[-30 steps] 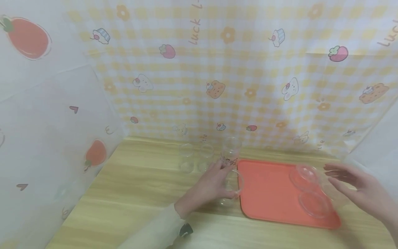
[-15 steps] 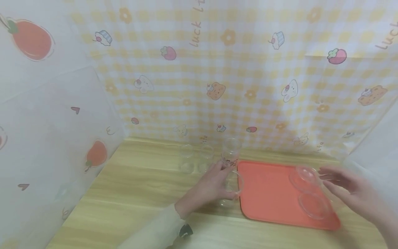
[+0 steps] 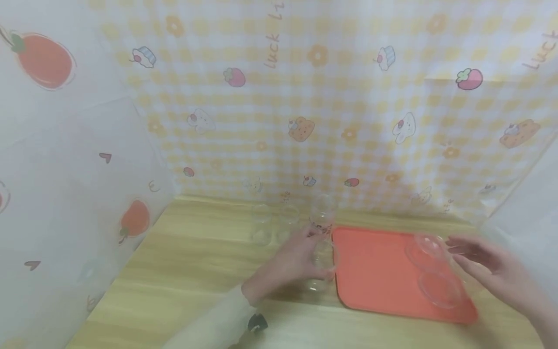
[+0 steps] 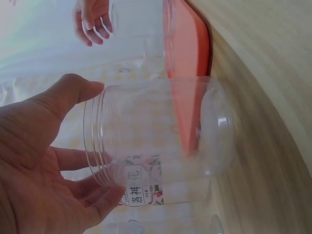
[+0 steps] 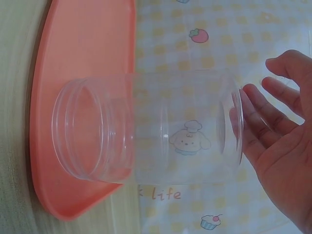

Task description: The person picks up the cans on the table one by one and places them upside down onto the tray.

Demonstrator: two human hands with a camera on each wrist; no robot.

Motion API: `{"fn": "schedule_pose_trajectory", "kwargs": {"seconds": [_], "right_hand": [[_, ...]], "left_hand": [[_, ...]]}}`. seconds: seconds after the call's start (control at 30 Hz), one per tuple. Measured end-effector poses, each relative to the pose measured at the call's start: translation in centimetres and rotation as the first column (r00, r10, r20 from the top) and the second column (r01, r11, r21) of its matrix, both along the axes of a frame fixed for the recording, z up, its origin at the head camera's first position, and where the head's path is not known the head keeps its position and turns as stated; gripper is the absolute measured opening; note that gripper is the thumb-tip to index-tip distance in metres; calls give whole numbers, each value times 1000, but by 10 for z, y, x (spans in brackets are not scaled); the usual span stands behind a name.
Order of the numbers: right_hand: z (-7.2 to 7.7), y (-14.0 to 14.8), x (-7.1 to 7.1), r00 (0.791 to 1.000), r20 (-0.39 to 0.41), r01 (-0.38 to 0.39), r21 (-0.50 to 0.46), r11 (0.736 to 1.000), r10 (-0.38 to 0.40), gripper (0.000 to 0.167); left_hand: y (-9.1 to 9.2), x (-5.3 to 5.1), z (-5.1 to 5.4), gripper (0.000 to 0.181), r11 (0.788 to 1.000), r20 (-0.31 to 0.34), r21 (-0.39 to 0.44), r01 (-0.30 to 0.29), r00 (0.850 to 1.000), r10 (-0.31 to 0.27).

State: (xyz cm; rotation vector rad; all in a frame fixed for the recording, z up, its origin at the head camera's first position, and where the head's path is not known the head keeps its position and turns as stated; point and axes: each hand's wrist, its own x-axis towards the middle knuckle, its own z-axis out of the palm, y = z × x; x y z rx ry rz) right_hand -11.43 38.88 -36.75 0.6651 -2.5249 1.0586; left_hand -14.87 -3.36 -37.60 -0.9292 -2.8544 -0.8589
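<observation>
My left hand (image 3: 292, 259) grips a clear plastic jar (image 3: 324, 259) by its threaded rim. Seen from the left wrist, the thumb lies on one side of the mouth and the fingers on the other; the jar (image 4: 161, 126) is upright and see-through. On the orange tray (image 3: 375, 271) a second clear jar (image 5: 180, 126) stands upside down, its threaded mouth on the tray. Beside this jar's raised base is my right hand (image 5: 282, 126), thumb apart and fingers loosely bent; its fingertips are at the base edge, and whether they touch it I cannot tell.
Behind my left hand stands a clear jar with a printed label (image 3: 323, 218). To its left are two smaller clear jars (image 3: 261, 225), hard to make out. A wooden table (image 3: 209, 261) meets a patterned cloth (image 3: 261, 121) at the back.
My right hand has shifted slightly left, closer to the upside-down jar on the tray. The left hand keeps its hold on its jar, nearly still.
</observation>
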Motion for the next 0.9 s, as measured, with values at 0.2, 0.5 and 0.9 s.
{"fn": "schedule_pose_trajectory", "kwargs": {"seconds": [0.2,0.5,0.9], "right_hand": [[-1,2,1,1000,0,5,3,1000,-5,50],[0,1,1,999,18,45,7,999,-45,46],[0,1,1,999,15,39,-13,999,-39,47]], "left_hand": [[-4,1,4,80,1000,24,0,-14,1000,14],[-13,-1,4,82,1000,38,-12,-13,999,13],[-25,2,10,73,999,83,17,-27,996,26]]}}
